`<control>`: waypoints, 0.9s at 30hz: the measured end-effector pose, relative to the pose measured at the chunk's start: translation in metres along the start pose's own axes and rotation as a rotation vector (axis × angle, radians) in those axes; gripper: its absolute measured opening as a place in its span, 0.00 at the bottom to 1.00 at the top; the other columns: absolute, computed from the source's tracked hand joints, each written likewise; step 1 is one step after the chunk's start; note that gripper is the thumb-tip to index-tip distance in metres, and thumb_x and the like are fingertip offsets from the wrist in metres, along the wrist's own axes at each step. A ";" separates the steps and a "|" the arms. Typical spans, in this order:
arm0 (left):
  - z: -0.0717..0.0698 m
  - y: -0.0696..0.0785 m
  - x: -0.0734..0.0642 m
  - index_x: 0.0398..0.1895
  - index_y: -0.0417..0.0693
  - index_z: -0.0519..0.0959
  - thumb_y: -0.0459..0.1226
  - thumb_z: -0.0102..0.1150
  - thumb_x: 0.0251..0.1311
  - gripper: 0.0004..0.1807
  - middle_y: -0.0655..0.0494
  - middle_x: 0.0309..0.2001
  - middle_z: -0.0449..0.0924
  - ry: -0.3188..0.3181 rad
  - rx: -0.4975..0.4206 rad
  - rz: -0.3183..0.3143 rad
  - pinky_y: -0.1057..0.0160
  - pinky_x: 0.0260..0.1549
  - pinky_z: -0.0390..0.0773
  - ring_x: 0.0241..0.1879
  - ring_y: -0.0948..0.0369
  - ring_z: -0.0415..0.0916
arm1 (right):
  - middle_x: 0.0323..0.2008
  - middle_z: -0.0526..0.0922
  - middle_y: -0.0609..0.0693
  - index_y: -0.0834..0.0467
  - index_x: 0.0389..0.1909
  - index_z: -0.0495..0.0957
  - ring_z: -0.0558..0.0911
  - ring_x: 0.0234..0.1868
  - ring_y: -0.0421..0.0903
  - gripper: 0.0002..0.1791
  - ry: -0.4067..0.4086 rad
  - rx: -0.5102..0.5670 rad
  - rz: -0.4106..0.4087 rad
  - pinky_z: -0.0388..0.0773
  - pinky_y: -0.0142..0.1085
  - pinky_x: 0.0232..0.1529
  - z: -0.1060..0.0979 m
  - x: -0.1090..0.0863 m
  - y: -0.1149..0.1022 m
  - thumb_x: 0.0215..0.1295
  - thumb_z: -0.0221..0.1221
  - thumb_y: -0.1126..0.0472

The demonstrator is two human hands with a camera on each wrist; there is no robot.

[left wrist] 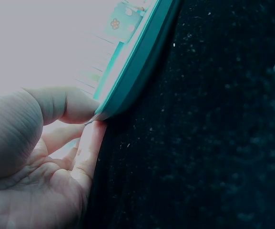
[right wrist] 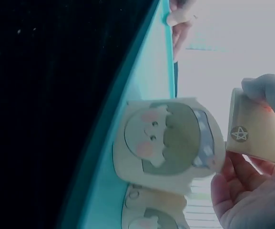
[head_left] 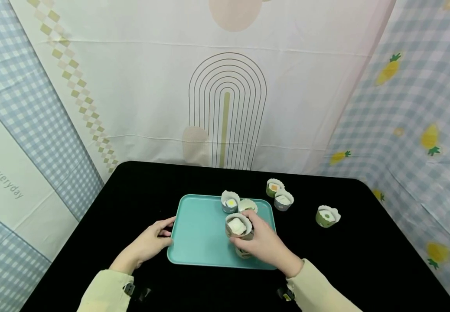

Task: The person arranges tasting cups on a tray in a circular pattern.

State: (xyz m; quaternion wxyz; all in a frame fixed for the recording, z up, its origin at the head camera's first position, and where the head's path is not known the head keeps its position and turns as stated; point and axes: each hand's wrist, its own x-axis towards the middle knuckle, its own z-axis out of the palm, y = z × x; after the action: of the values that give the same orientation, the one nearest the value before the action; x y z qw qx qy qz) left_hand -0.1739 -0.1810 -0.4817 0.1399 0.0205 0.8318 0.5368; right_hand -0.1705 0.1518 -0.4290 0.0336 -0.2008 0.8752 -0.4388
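Cream sleeves (head_left: 105,289) end in a left hand (head_left: 151,240) pinching the teal tray (head_left: 197,234) by its rim and a right hand (head_left: 267,243) curled round a paper cup (head_left: 237,227) above it; three more cups (head_left: 230,204) stand on it, three others (head_left: 327,217) beyond it on the black table (head_left: 139,186).

A black table before hanging cloths printed with pale patterns
The table (head_left: 365,255) has rounded far corners, and behind it hangs a whitish cloth (head_left: 143,95) with fold creases, a drawing of nested arches (head_left: 226,125) and a slanting band of small diamonds (head_left: 78,93); at the left is blue-and-white gingham (head_left: 49,104) with a white panel (head_left: 6,177) reading "everyday", at the right a checked cloth (head_left: 396,143) with yellow pineapples (head_left: 389,71); the light is quite even in the head view
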 end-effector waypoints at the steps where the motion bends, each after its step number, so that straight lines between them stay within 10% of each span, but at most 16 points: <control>1: 0.000 0.000 0.000 0.73 0.58 0.63 0.30 0.57 0.60 0.37 0.54 0.64 0.64 0.001 0.000 0.001 0.56 0.42 0.73 0.51 0.56 0.68 | 0.49 0.76 0.42 0.46 0.56 0.69 0.77 0.47 0.40 0.30 -0.006 -0.007 -0.011 0.74 0.42 0.47 0.002 0.002 -0.001 0.55 0.69 0.45; 27: -0.001 -0.001 0.000 0.73 0.58 0.63 0.30 0.56 0.60 0.36 0.54 0.64 0.63 -0.008 -0.001 0.001 0.56 0.41 0.72 0.51 0.56 0.68 | 0.44 0.77 0.39 0.48 0.50 0.76 0.71 0.48 0.44 0.27 -0.100 -0.403 -0.109 0.56 0.53 0.56 0.031 0.015 0.000 0.50 0.72 0.44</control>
State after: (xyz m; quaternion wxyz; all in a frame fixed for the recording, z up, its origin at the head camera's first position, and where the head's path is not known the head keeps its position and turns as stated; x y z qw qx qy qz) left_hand -0.1745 -0.1824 -0.4824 0.1429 0.0229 0.8310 0.5371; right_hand -0.1767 0.1224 -0.4462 0.0122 -0.2720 0.9303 -0.2457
